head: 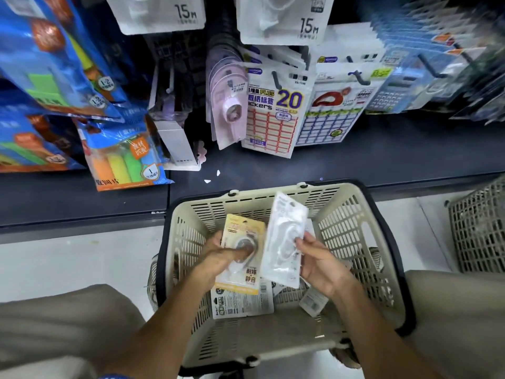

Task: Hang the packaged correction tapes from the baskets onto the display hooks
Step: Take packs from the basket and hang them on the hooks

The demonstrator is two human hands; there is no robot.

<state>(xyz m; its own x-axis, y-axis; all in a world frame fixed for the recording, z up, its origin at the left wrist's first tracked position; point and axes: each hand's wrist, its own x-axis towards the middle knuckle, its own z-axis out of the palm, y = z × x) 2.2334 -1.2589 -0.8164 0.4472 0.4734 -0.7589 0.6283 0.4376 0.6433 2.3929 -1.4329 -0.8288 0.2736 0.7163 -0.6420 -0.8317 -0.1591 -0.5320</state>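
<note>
Over a beige plastic basket (344, 214) on the floor, my left hand (218, 255) grips a yellow-edged correction tape pack (243, 280), thumb across its blister. My right hand (319, 261) pinches a white correction tape pack (284, 242) by its right edge and holds it upright. More packs (240, 305) lie flat on the basket's bottom. Above, white 15 m correction tape packs (284, 20) and pink ones (229, 105) hang on display hooks.
Sticker label sheets (273, 116) hang on hooks at centre, blue packages (41, 77) at left. A dark shelf base (355, 160) runs below the display. A second mesh basket (478, 228) stands at the right. My knees flank the basket.
</note>
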